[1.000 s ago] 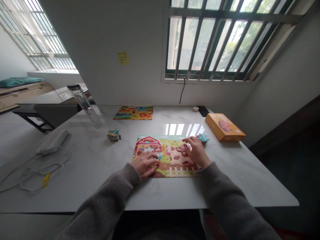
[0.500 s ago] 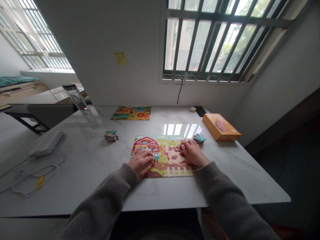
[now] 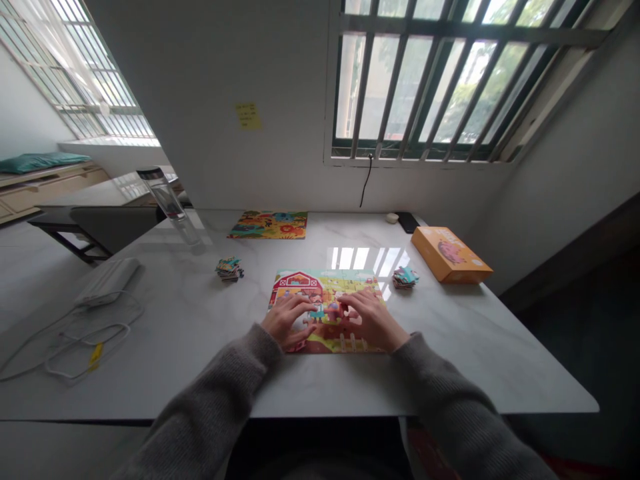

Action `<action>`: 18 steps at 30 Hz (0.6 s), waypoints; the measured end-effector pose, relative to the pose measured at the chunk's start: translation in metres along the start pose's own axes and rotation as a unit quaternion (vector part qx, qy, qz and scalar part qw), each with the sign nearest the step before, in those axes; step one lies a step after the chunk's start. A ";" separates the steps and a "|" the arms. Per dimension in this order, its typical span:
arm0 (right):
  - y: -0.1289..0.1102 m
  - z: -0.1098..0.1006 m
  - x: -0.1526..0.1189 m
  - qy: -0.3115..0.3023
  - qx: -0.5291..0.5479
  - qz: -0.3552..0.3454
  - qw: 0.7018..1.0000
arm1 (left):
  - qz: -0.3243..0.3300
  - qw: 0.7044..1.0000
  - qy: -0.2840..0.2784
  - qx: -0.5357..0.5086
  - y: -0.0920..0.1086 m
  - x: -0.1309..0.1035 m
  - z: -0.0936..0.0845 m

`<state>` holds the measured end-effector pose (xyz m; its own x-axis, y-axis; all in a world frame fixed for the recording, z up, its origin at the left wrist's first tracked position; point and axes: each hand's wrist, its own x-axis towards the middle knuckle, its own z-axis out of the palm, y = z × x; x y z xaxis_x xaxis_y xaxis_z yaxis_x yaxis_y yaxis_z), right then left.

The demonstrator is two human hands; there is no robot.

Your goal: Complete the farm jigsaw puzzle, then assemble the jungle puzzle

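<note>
A farm jigsaw puzzle with a red barn and a fence lies on the white table in front of me. My right hand is over its middle and right side, thumb and fingers closed on a small puzzle piece just above or on the picture. My left hand rests on the puzzle's left part, its thumb and fingers apart, with nothing seen in it. The hands hide parts of the barn and the animals. One stack of puzzle pieces stands to the left, another stack of pieces to the right.
A jungle-animal puzzle lies at the back beside the wall. An orange box stands at the right, near a black phone. On the left are a clear bottle and a white power strip with cables.
My right hand has moved left across the puzzle with the small piece, closer to my left hand. My left hand's thumb has spread from its fingers. The whole view has shifted slightly.
</note>
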<state>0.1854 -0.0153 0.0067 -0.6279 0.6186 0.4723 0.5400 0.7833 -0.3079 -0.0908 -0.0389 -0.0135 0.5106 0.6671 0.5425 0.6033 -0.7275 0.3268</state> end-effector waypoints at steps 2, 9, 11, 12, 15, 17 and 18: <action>-0.016 0.005 0.004 -0.003 0.017 -0.022 1.000 | 0.001 1.000 -0.001 -0.022 0.000 0.000 0.002; -0.032 0.010 0.010 0.002 0.079 -0.029 0.996 | -0.006 0.997 0.008 -0.077 0.001 0.002 0.005; -0.030 0.011 0.010 0.013 0.128 -0.012 0.992 | -0.037 0.994 0.016 -0.103 0.004 0.003 0.002; -0.030 0.012 0.010 0.015 0.151 -0.006 0.988 | -0.065 0.990 0.019 -0.122 0.005 0.004 0.001; -0.030 0.016 0.011 0.019 0.178 -0.003 0.984 | -0.153 0.969 0.009 -0.192 0.010 0.006 -0.003; -0.031 0.020 0.012 0.030 0.167 0.005 0.986 | -0.184 0.955 -0.016 -0.232 0.012 0.007 -0.004; -0.031 0.021 0.013 0.034 0.162 0.015 0.986 | -0.188 0.951 -0.032 -0.246 0.013 0.008 -0.004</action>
<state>0.1488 -0.0305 0.0050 -0.5698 0.6446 0.5097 0.3435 0.7503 -0.5649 -0.0816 -0.0440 -0.0020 0.3608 0.8915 0.2738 0.3995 -0.4130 0.8184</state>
